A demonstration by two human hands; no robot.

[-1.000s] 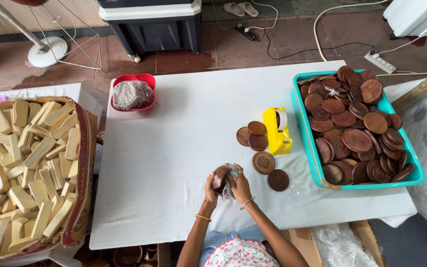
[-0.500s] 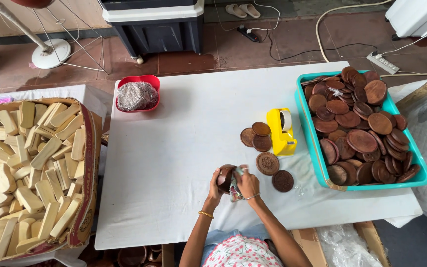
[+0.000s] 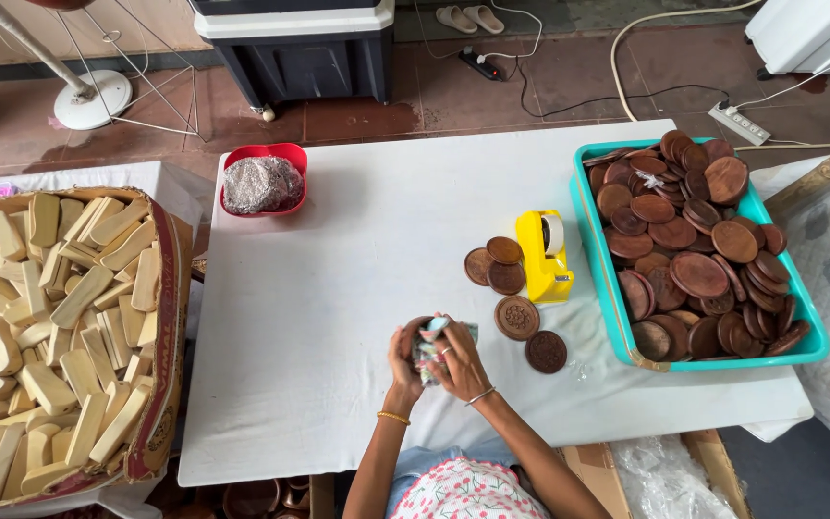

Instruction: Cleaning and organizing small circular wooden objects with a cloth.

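Note:
Both hands meet over the near edge of the white table. My left hand grips a round brown wooden disc, and my right hand presses a small crinkled wrapper against it. Several more brown discs lie loose on the table just right of my hands, beside a yellow tape dispenser.
A teal tray heaped with brown discs sits at the right. A red bowl of wrapped stuff stands at the far left of the table. A cardboard box full of pale wooden blocks stands left of the table. A dark bin and power cables lie beyond.
My hands have stayed together over the near edge, shifting the disc and wrapper slightly between them. Nothing else on the table moved.

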